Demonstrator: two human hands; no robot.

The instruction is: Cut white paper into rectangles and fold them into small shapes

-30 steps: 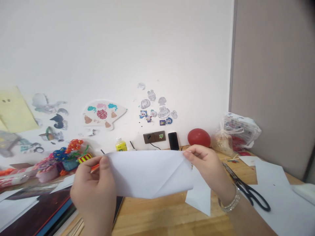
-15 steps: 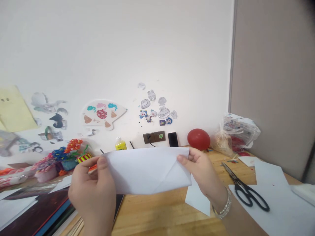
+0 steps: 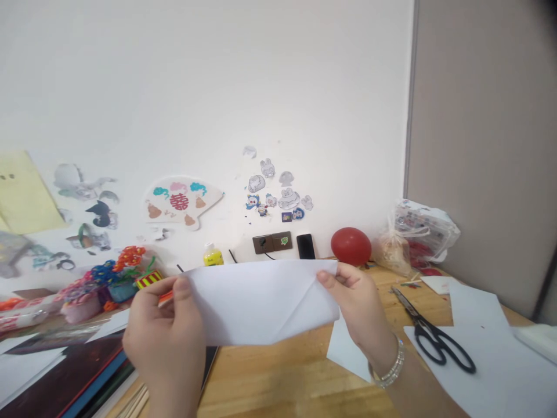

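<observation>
A white folded sheet of paper [image 3: 256,305] is stretched between my two hands above the wooden table. My left hand [image 3: 167,337] pinches its left end, thumb in front and fingers behind. At the opposite end, my right hand [image 3: 354,302] grips the upper right corner between thumb and fingers. A diagonal crease or flap edge runs across the paper's lower right part. Behind my right wrist lies a piece of white paper [image 3: 346,351], partly covered. Black-handled scissors [image 3: 429,337] rest to the right, on a larger white sheet [image 3: 487,360].
Along the wall stand a yellow-labelled bottle [image 3: 213,255], a black phone [image 3: 306,247], a red balloon [image 3: 351,246] and plastic bags [image 3: 429,232]. Colourful fuzzy flowers [image 3: 124,267] are at the left. Thin wooden sticks [image 3: 134,400] and dark flat boards [image 3: 65,380] lie front left.
My right hand has shifted slightly right with its end of the paper. The paper's lower right edge now slants up more. My left hand has barely moved.
</observation>
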